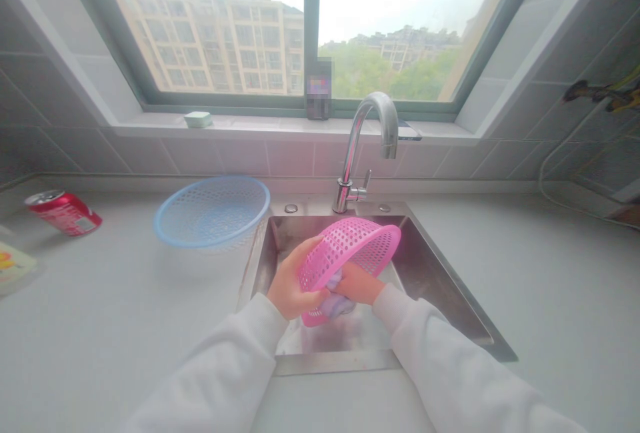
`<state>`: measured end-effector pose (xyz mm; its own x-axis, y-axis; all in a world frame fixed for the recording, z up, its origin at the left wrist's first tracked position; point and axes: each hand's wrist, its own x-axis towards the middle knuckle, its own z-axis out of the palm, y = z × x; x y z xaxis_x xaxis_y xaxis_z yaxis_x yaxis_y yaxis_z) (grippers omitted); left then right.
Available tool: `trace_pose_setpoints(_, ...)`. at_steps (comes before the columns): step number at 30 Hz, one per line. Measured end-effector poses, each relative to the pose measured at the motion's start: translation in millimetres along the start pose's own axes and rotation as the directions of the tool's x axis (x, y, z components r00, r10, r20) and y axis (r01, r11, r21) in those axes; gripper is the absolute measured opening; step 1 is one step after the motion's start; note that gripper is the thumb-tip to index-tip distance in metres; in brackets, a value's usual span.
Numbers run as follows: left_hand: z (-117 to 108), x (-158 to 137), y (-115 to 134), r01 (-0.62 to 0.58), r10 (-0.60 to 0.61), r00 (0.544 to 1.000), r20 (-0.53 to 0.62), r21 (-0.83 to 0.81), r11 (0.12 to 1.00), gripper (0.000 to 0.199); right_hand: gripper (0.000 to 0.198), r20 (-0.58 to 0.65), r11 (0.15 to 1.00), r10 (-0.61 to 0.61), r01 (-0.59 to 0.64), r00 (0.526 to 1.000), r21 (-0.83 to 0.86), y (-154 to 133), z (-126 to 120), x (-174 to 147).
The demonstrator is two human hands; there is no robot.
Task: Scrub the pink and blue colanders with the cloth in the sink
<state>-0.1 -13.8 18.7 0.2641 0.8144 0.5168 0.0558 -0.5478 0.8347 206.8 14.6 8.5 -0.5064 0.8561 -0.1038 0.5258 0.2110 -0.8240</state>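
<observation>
Fingers (307, 251) work over the sink (443, 286): those of your left hand (287, 287) clasp the tilted pink basket (340, 244), those of your right hand (361, 284) bunch a lavender cloth (337, 304) inside it, their tips hidden, so you cannot judge their pressure. Wiping looks under way; how much you have covered or have left does not show. Around the sink spreads the bench (125, 326); left of the sink sits the blue basket (213, 216), behind it the faucet (350, 153), likeliest obstruction if you lift, and far left a red can (65, 213).
</observation>
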Motion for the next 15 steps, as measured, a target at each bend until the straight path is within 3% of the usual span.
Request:
trace_pose_setpoints(11, -1.0, 0.2, 1.1, 0.029, -0.030, 0.999, 0.022, 0.025, 0.999, 0.087, 0.038, -0.010, 1.000, -0.008, 0.008, 1.000, -0.001, -1.9, 2.7, -1.3)
trace_pose_setpoints(15, 1.1, -0.1, 0.0, 0.083, -0.086, 0.995, 0.057, 0.045, 0.996, 0.093, 0.034, -0.025, 0.991, -0.118, 0.119, 0.993, 0.068, -3.4, 6.2, 2.9)
